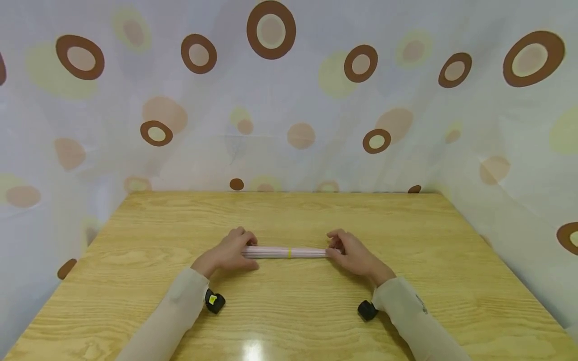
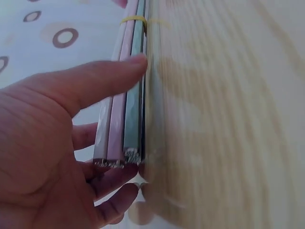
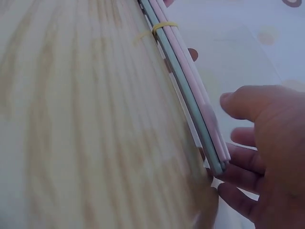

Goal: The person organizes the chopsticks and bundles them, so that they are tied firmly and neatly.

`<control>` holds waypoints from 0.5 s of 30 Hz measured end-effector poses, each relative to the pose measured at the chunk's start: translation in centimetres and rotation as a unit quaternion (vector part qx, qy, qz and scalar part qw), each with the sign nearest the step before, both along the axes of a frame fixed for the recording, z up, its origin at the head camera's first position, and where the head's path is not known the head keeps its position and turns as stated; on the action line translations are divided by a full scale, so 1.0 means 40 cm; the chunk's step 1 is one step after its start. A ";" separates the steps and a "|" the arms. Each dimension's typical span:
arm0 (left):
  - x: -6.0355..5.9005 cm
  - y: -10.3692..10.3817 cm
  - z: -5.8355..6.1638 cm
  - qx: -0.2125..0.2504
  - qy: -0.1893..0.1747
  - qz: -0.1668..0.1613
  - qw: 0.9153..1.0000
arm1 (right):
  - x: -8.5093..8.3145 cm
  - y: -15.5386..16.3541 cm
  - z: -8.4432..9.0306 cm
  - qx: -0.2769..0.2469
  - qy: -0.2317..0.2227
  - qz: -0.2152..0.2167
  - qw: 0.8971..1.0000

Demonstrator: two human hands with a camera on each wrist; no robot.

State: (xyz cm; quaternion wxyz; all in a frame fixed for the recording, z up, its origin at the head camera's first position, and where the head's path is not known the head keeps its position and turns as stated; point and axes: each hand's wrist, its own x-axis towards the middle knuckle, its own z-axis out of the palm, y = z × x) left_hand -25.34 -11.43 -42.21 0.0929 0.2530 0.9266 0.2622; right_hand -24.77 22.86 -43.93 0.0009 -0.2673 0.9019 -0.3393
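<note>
A bundle of thin straws [image 1: 285,251], pale pink with a greenish one among them, is laid flat on the wooden surface [image 1: 289,311] and spans the gap between the two hands. It is girded near its middle by a yellow rubber band [image 1: 289,252], by which the straws are kept together as one stick.

The bundle's left end is grasped by the left hand [image 1: 231,253]: in the left wrist view the thumb [image 2: 102,81] is laid across the top of the straws while the curled fingers are tucked beneath and behind the cut ends, so that the end is pinched from both sides. The right end is met by the right hand [image 1: 351,253]. In the right wrist view its fingertips [image 3: 238,167] are seen touching the cut ends from below and behind, while the thumb [image 3: 245,102] is held just beside the straws, apparently not quite on them; a light, cupping hold is judged, as though the ends were being squared and the bundle steadied from both sides at once.

Small black wrist devices [image 1: 214,302] are worn below both sleeves. Beyond the hands, the surface is enclosed by a pale curtain [image 1: 289,100] printed with brown and beige rings.
</note>
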 end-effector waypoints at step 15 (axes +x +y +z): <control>0.057 -0.073 0.023 0.058 0.019 0.036 0.998 | 0.040 0.075 0.009 0.005 -0.004 -0.054 0.999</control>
